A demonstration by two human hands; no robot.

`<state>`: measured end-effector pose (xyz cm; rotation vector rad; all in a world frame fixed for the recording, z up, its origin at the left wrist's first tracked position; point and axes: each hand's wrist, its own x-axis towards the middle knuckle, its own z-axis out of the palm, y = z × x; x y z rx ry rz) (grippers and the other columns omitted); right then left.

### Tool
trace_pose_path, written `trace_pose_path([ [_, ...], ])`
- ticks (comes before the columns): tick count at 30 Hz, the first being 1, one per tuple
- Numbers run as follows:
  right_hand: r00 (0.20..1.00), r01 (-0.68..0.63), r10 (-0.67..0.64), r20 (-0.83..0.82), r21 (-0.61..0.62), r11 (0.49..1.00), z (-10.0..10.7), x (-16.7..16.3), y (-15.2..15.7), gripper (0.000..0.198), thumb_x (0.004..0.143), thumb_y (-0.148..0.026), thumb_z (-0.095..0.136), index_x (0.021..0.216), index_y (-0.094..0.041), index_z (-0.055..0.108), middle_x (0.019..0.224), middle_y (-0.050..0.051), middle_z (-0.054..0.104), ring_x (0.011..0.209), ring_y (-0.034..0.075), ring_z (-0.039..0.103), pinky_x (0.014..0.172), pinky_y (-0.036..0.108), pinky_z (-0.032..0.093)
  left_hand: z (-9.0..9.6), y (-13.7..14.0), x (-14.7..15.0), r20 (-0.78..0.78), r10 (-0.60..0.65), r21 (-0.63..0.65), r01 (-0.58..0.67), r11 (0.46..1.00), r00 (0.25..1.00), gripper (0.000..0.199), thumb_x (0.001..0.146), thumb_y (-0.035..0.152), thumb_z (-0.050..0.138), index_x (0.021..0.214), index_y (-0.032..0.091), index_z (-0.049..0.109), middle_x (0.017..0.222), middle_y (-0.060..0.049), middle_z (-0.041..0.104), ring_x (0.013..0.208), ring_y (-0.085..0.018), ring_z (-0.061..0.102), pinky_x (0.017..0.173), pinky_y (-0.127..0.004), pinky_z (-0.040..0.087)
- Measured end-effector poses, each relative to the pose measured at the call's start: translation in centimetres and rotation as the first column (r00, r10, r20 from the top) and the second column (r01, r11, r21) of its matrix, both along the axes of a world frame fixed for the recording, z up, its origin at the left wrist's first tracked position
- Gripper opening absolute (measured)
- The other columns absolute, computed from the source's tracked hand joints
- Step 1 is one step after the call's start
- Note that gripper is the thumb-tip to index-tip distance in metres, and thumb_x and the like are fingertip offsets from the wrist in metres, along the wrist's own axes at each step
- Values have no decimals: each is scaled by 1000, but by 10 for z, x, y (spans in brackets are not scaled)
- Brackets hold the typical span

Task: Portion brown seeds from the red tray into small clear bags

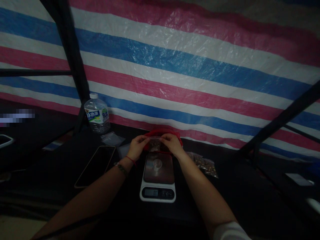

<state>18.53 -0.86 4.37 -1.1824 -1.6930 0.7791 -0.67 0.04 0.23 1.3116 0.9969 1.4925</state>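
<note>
Between my two hands a small clear zip bag (155,144) with dark contents is stretched by its top edge. My left hand (137,146) pinches the bag's left corner, and my right hand (172,144) pinches the right corner. Behind the bag lies a red plastic bag (162,133), partly hidden by my fingers. Just below my hands is a white digital kitchen scale (158,192) with a dark weighing plate. A small round clear object or reflection shows on the plate; I cannot tell which. The display digits are too dim to read.
Filled small bags (206,165) lie right of the scale. To the left are a dark phone (96,166), flat clear bags (112,138) and a large clear bottle (97,115). Black frame bars (72,56) and a striped tarp (175,80) stand behind the black table.
</note>
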Motion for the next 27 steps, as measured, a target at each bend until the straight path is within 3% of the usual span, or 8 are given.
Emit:
trace_pose_path([
  [8, 999, -39, 39, 27, -2, 999, -6, -2, 1, 18, 77, -34, 62, 77, -16, 66, 68, -1, 63, 60, 12, 55, 56, 22, 41, 1, -2, -1, -128, -19, 69, 28, 997, 992, 36, 69, 48, 70, 80, 14, 71, 82, -7, 72, 77, -19, 66, 73, -31, 53],
  [14, 996, -87, 87, 12, -2, 996, -8, -6, 0, 21, 76, -35, 63, 82, -16, 68, 74, 1, 67, 66, 14, 59, 60, 23, 43, 4, -6, 0, -128, -1, 69, 10, 998, 992, 33, 70, 45, 69, 79, 14, 71, 79, -6, 72, 73, -18, 65, 70, -29, 53],
  [21, 994, -71, 66, 88, 55, 996, -7, -10, -3, 16, 78, -31, 62, 79, -16, 70, 74, 2, 67, 65, 14, 59, 62, 24, 44, 6, -9, -1, -232, -39, 97, 63, 993, 972, 30, 72, 44, 67, 76, 15, 73, 70, -4, 71, 63, -16, 63, 58, -25, 51],
  [27, 993, -98, 97, 63, 25, 995, -5, -16, -8, 15, 77, -30, 63, 78, -17, 70, 74, 2, 68, 66, 14, 60, 63, 24, 45, 10, -13, 1, -264, -63, 132, 100, 986, 962, 28, 71, 43, 68, 76, 17, 73, 76, -5, 73, 69, -18, 66, 65, -27, 54],
])
